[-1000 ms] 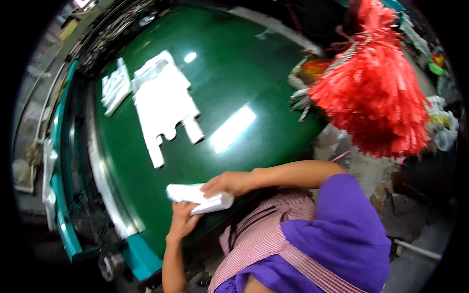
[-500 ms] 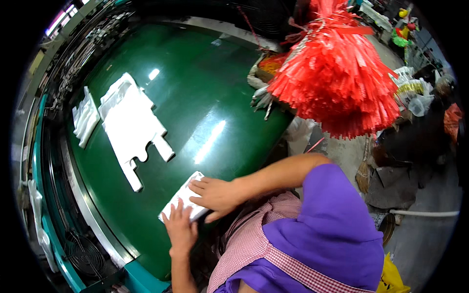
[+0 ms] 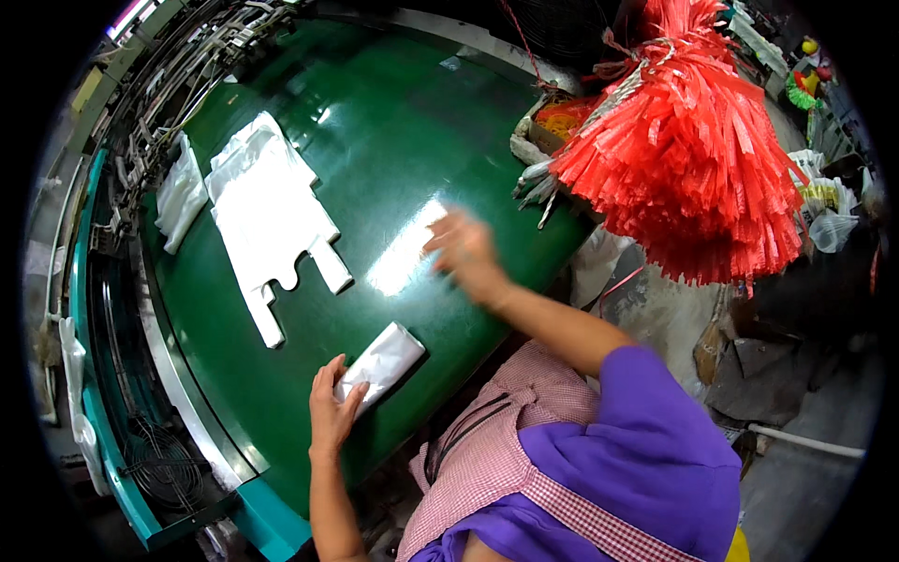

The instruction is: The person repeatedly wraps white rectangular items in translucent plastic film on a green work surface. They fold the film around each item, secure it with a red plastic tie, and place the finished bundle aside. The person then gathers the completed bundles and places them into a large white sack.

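My left hand (image 3: 333, 403) grips the near end of a folded bundle of white plastic bags (image 3: 391, 361), thumb on one side and fingers on the other. The bundle rests at the near edge of a green tabletop (image 3: 393, 159). Over the right part of that surface is my right hand (image 3: 464, 251), apart from the bundle and smeared by motion, so its fingers are not clear. Farther left lies a flat stack of white T-shirt bags (image 3: 267, 211), its two handles toward me. A smaller white plastic piece (image 3: 180, 199) sits beside it at the left.
A thick bunch of red plastic strips (image 3: 688, 178) hangs at the upper right, close to my right arm. Beneath its left side is a small box with orange-yellow bands (image 3: 560, 122). Machine rails and a teal frame (image 3: 117, 478) border the surface on the left.
My right hand has lifted off the folded bundle and moved away up and to the right. My left hand has shifted from lying on the bundle to gripping its end.
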Motion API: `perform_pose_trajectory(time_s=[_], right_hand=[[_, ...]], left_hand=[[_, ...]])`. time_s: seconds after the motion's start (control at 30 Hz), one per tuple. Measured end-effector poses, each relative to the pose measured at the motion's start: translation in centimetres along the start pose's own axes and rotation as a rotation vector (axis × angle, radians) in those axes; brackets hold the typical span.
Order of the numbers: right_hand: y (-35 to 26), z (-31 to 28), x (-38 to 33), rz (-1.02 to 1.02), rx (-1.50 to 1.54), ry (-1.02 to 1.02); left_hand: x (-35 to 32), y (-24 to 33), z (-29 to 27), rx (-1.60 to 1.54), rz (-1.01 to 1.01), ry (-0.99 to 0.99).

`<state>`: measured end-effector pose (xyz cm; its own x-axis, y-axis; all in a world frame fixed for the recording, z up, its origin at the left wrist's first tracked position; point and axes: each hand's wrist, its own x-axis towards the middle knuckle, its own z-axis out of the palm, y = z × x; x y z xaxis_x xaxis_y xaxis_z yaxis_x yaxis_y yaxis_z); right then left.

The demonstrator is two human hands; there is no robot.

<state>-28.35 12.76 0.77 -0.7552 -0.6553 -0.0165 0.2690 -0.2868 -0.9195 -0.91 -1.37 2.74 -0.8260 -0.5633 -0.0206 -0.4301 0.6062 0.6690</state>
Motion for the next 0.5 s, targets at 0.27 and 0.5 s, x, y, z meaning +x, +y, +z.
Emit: perform_pose_trajectory(time_s=[0.27,0.5], right_hand=[[-4.8,-8.2,6.1,-0.301,0.578,0.679],[0.2,0.5,-2.6,0.249,0.427,0.187]], left_hand=[[-1.8,1.3,1.8,-0.093,0.051,-0.097],[-5.8,-1.0,2.2,-0.641,-0.316,0.011]])
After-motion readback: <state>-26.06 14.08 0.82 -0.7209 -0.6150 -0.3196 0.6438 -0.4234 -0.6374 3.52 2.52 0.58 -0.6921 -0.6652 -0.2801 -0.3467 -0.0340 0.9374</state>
